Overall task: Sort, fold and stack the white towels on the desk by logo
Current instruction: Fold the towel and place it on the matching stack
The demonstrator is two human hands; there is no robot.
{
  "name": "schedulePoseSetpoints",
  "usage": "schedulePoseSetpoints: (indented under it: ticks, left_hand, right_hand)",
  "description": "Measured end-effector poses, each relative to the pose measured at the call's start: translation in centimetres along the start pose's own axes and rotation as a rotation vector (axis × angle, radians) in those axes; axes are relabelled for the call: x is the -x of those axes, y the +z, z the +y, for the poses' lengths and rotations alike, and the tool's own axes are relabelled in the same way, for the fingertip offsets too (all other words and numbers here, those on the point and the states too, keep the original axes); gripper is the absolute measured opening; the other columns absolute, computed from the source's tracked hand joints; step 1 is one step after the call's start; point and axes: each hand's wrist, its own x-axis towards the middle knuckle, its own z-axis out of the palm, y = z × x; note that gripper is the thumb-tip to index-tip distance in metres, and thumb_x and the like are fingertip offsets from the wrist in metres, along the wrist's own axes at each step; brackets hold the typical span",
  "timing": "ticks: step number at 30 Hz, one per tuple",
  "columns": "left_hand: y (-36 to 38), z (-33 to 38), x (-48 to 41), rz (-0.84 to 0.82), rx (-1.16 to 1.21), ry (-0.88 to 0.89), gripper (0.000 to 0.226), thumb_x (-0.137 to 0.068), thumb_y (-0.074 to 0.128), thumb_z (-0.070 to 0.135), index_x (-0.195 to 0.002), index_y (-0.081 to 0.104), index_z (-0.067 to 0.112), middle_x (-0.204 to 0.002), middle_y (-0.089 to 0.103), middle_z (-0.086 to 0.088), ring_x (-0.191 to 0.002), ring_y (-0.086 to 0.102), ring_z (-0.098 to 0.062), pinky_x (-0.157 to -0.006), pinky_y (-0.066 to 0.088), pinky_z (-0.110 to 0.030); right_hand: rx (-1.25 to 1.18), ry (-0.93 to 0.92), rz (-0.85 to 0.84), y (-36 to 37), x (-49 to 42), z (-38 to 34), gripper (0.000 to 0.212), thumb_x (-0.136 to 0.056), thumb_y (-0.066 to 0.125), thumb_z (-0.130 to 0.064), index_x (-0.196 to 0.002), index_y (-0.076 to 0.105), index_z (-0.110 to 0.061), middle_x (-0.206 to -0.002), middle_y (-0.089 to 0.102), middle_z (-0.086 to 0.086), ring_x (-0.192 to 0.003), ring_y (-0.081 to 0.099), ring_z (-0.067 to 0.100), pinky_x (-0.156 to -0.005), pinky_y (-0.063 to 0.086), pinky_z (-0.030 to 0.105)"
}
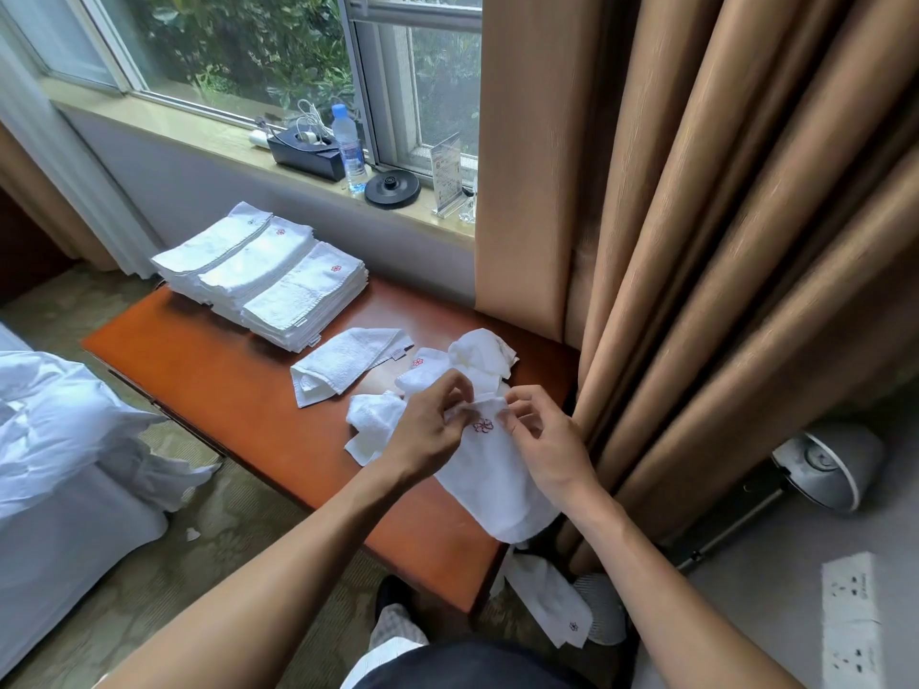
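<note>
Over the near right end of the tabletop [224, 385], the white towel [490, 472] hangs from both hands. The left hand [431, 430] and right hand [542, 440] each pinch its top hem, thumb against fingers, either side of a red flower logo [483, 426]; the rest drapes down past the tabletop's edge. Handling guess: light, limp terry with no stiffness, so it won't keep shape unless laid flat. Not fragile or slippery, since the loops give decent friction. Best hold looks like the hemmed edge or corners, as held now, so it hangs square with the logo readable for sorting. Just beyond the hands lie crumpled towels [480, 355], unsorted, one showing a red logo. Left of those is a roughly folded towel [343, 363] with a small side tag. At the far left end sit three folded stacks [258, 263], side by side and touching: flat rectangles with stitched borders. The two nearer stacks show red logos, the farthest a darker one. One fallen towel [552, 601] with a dark logo lies on the floor by the tabletop's near corner; it probably belongs in the sort. Tabletop is glossy reddish-brown wood, smooth, so cloth should slide easily. Around it: pleated tan curtain [696, 241] to the right, windowsill with water bottle [348, 146] and black round base [393, 189], white bed [59, 415] to the left.
</note>
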Motion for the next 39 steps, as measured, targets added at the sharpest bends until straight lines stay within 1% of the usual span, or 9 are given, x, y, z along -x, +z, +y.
schedulePoseSetpoints:
  ticks: [6,11,17,21,25,32,35,37,39]
  left_hand:
    - [0.3,-0.1,-0.3,-0.07,0.005,0.005,0.027,-0.093,0.058,-0.007,-0.099,0.072,0.015,-0.092,0.074,0.006,-0.091,0.068,-0.004,-0.082,0.051,-0.017]
    - [0.6,0.0,-0.1,-0.098,0.043,-0.001,0.044,-0.09,0.053,-0.013,-0.11,0.077,0.017,-0.105,0.075,0.006,-0.105,0.067,0.001,-0.092,0.049,-0.012]
    - [0.6,0.0,0.1,-0.137,0.047,-0.006,0.054,-0.087,0.048,-0.015,-0.121,0.074,0.016,-0.117,0.075,0.003,-0.116,0.066,-0.008,-0.101,0.051,-0.02]
    - [0.5,0.1,0.4,-0.137,-0.013,-0.001,0.048,-0.088,0.05,-0.012,-0.119,0.074,0.015,-0.116,0.075,0.003,-0.111,0.066,-0.007,-0.095,0.048,-0.015]
    - [0.1,0.2,0.7,-0.083,0.021,0.032,0.031,-0.087,0.052,-0.017,-0.099,0.069,0.006,-0.116,0.072,-0.004,-0.108,0.065,-0.01,-0.089,0.048,-0.015]
    - [-1.9,0.2,0.8,-0.021,-0.162,0.052,0.014,-0.083,0.06,-0.012,-0.088,0.069,-0.002,-0.112,0.067,-0.01,-0.101,0.063,-0.019,-0.081,0.043,-0.014]
    - [-3.4,-0.8,1.9,-0.015,-0.219,0.022,0.004,-0.088,0.065,-0.002,-0.089,0.067,0.0,-0.097,0.068,-0.008,-0.095,0.063,-0.025,-0.086,0.049,-0.032]
    - [-4.6,-1.9,2.9,0.031,-0.313,-0.08,0.01,-0.093,0.068,0.014,-0.088,0.067,0.005,-0.087,0.066,-0.005,-0.089,0.06,-0.026,-0.089,0.046,-0.045]
    - [-6.1,-3.1,3.5,0.091,-0.363,-0.182,0.02,-0.096,0.068,0.028,-0.084,0.066,0.011,-0.082,0.064,0.001,-0.084,0.059,-0.022,-0.09,0.043,-0.045]
  right_hand:
    - [-0.079,0.038,-0.015,-0.1,-0.1,0.0,0.006,-0.098,0.071,-0.025,-0.103,0.073,-0.029,-0.096,0.077,-0.009,-0.096,0.072,0.013,-0.091,0.057,0.038]
    - [-0.092,0.065,0.027,-0.1,0.1,-0.1,0.021,-0.095,0.074,-0.017,-0.089,0.076,-0.037,-0.092,0.079,-0.011,-0.092,0.073,0.01,-0.086,0.057,0.033]
    - [-0.1,0.064,0.045,-0.7,-0.1,-0.2,0.006,-0.091,0.079,-0.026,-0.092,0.079,-0.032,-0.09,0.079,-0.012,-0.09,0.074,0.007,-0.085,0.06,0.034]
    - [-0.139,0.069,0.057,-0.5,-0.2,0.0,0.012,-0.09,0.081,-0.018,-0.098,0.074,-0.023,-0.094,0.078,-0.002,-0.092,0.074,0.014,-0.088,0.06,0.037]
    - [-0.166,0.113,-0.037,-0.3,-0.5,-0.5,0.029,-0.09,0.081,-0.017,-0.114,0.07,-0.028,-0.098,0.073,0.005,-0.092,0.07,0.016,-0.091,0.056,0.033]
    - [-0.118,0.101,-0.114,0.5,-1.4,-2.5,0.009,-0.093,0.077,-0.015,-0.101,0.077,-0.019,-0.093,0.076,-0.002,-0.086,0.068,0.009,-0.085,0.055,0.037]
    - [-0.107,0.095,-0.158,1.5,-1.9,-3.1,0.008,-0.093,0.076,-0.015,-0.099,0.076,-0.02,-0.085,0.074,-0.011,-0.081,0.065,0.0,-0.076,0.051,0.02]
    - [-0.115,0.093,-0.177,2.3,-2.4,-3.5,0.009,-0.094,0.075,-0.013,-0.101,0.076,-0.019,-0.087,0.075,-0.011,-0.082,0.066,-0.002,-0.077,0.051,0.018]
    - [-0.119,0.094,-0.178,3.2,-3.2,-4.1,0.009,-0.094,0.074,-0.011,-0.102,0.076,-0.016,-0.093,0.076,-0.005,-0.085,0.067,0.0,-0.081,0.053,0.021]
